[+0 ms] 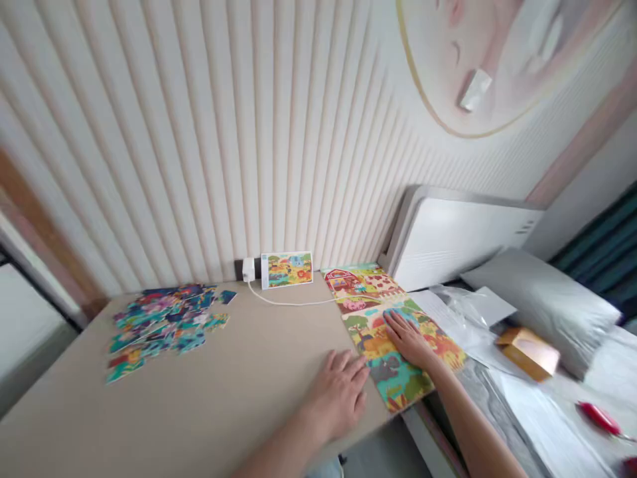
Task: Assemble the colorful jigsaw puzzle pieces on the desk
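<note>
Two hands on one beige table (209, 398). Left hand (338, 392) open, flat on bare tabletop, fingertips touching the edge of one finished farm puzzle board (371, 299). Right hand (409, 340) open, palm down on that board, at the table's right end. One heap of loose puzzle pieces (164, 322) far left. One small reference picture card (287, 269) against the wall, beside one white charger (248, 269).

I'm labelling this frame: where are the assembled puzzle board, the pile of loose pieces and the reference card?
assembled puzzle board (365, 299): head view, on its upper middle.
pile of loose pieces (162, 318): head view, at the pile's centre.
reference card (287, 269): head view, middle of its face.
</note>
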Demonstrator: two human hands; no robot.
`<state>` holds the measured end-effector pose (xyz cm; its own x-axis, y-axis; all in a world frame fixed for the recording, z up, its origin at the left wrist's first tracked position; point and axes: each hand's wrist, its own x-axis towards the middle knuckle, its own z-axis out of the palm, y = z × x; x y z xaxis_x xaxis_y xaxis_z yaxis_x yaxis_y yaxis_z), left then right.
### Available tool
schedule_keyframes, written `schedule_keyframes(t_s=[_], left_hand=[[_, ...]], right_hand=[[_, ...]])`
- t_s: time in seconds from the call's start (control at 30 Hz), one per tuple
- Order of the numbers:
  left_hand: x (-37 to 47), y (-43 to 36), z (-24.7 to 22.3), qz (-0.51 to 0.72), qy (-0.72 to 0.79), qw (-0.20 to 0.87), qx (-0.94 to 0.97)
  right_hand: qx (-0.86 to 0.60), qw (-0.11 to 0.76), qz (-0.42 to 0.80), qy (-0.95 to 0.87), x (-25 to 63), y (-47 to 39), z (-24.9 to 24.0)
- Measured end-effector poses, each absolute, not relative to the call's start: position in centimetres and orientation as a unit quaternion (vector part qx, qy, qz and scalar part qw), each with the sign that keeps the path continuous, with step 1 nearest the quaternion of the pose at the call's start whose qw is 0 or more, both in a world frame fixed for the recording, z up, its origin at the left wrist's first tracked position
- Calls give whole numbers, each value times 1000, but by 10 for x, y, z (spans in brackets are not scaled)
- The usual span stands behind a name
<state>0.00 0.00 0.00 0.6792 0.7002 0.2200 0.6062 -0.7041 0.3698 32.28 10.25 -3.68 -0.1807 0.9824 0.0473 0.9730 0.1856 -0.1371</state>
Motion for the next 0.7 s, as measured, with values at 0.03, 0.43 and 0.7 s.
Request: schedule_keyframes(t_s=[0.03,0.43,0.7], left_hand=[[0,-1,0,175,359,133,907],[-1,-3,-4,205,363,109,902],[0,-4,-5,215,362,92,902]], right_hand=[[-648,58,31,-759,323,107,-37],[-692,54,-1,-719,310,108,-24],[-694,45,8,-719,263,69,-30]])
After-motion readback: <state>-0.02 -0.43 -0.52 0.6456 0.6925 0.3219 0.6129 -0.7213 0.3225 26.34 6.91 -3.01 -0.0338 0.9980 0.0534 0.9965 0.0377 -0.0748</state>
